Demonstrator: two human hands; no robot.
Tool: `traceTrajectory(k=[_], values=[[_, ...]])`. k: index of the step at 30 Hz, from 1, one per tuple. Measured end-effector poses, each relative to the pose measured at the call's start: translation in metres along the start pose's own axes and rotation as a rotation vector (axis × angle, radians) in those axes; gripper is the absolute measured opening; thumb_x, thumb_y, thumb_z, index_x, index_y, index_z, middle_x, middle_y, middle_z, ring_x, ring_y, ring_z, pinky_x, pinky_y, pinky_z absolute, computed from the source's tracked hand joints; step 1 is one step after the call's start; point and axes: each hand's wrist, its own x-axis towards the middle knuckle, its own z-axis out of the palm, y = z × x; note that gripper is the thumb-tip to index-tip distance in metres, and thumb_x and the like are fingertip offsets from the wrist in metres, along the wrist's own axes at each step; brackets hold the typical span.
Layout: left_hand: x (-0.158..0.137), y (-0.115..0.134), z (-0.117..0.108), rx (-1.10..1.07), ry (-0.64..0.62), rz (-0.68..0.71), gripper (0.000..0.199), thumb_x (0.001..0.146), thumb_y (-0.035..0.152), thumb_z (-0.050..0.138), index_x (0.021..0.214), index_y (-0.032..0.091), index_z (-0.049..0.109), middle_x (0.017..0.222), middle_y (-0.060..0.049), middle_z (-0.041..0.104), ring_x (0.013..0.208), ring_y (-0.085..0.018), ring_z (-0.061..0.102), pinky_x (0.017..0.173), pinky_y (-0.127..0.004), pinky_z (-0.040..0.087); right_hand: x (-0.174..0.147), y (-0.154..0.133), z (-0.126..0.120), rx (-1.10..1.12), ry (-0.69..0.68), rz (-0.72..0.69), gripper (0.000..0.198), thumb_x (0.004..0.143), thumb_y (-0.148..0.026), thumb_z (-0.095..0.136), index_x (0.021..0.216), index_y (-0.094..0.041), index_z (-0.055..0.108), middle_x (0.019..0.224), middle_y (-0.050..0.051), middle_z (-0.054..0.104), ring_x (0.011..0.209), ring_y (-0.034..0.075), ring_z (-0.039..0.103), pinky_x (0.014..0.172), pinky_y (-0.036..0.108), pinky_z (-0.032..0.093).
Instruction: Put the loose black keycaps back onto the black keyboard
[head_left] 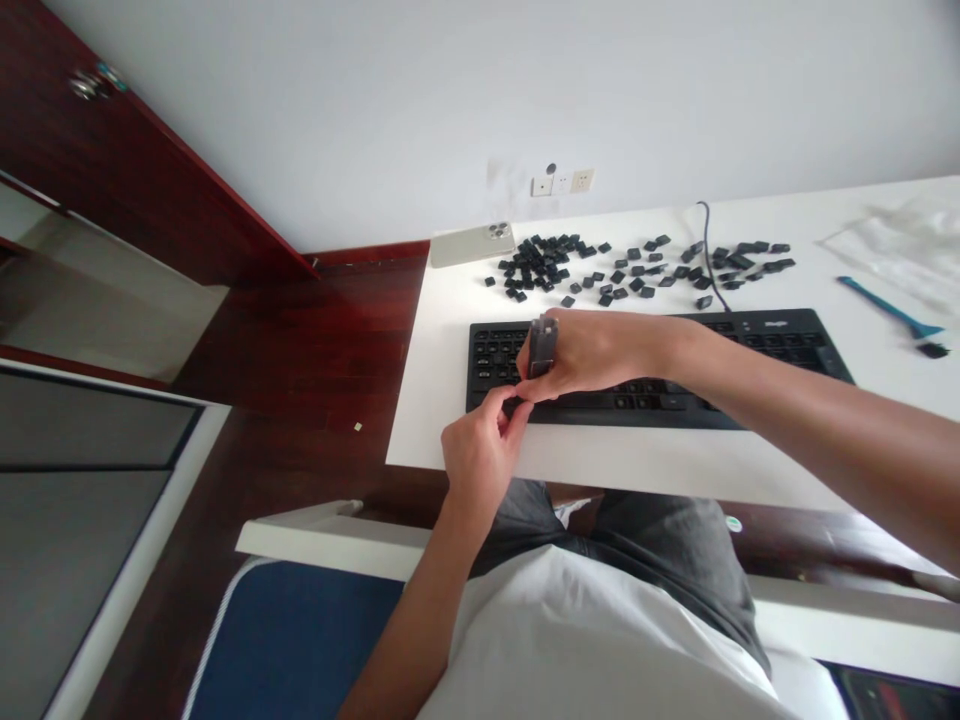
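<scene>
A black keyboard (720, 412) lies along the front of the white table, with many of its keycaps off. My right hand (592, 350) is closed over its left half, around a short dark grey tool (543, 345) whose kind I cannot make out. The tool's lower end is hidden by my fingers. At the keyboard's front left edge, my left hand (480, 440) pinches with thumb and forefinger, touching the right fingertips. Something small and dark shows between those fingers, too covered to name. Loose black keycaps (536, 262) are heaped and scattered behind the keyboard.
A phone (469, 246) lies at the table's back left corner. The keyboard's cable (709, 255) runs back among the keycaps. To the right are a blue brush (889, 308) and crumpled clear plastic (911, 245). The white table's (427, 400) left edge drops to a dark red floor.
</scene>
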Motion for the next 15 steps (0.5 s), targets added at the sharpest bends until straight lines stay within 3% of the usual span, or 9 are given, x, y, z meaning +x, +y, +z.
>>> traceTrajectory(k=[3,7,10,15], values=[[-0.001,0.0,0.001,-0.01,0.005,-0.007,0.023,0.095,0.039,0.073,0.112,0.025,0.078,0.062,0.004,0.067,0.054,-0.013,0.059,0.059,-0.025,0.033,0.003,0.003,0.002,0.054,0.009,0.056,0.029,0.087,-0.043,0.068,0.065,-0.024,0.072,0.063,0.001,0.07,0.054,0.015,0.057,0.052,0.032,0.04],[-0.001,0.001,0.002,-0.003,0.009,0.003,0.025,0.095,0.039,0.073,0.116,0.026,0.078,0.064,0.003,0.069,0.055,-0.012,0.059,0.059,-0.026,0.035,-0.009,0.006,0.018,0.081,0.176,0.129,0.034,0.089,-0.04,0.062,0.061,-0.023,0.065,0.06,-0.001,0.066,0.053,0.014,0.053,0.054,0.031,0.04],[-0.002,0.001,0.003,0.0,0.024,0.027,0.025,0.096,0.039,0.072,0.117,0.027,0.079,0.065,0.003,0.07,0.057,-0.013,0.061,0.06,-0.026,0.036,-0.023,0.009,0.03,0.112,0.277,0.104,0.034,0.091,-0.041,0.061,0.064,-0.023,0.066,0.061,-0.002,0.063,0.057,0.014,0.053,0.056,0.031,0.041],[-0.002,0.0,0.002,-0.019,0.022,0.024,0.022,0.096,0.039,0.072,0.113,0.026,0.079,0.066,0.003,0.072,0.059,-0.013,0.064,0.061,-0.025,0.039,-0.036,0.005,0.035,0.155,0.255,0.053,0.031,0.088,-0.047,0.068,0.068,-0.023,0.066,0.061,-0.002,0.058,0.061,0.015,0.047,0.055,0.031,0.038]])
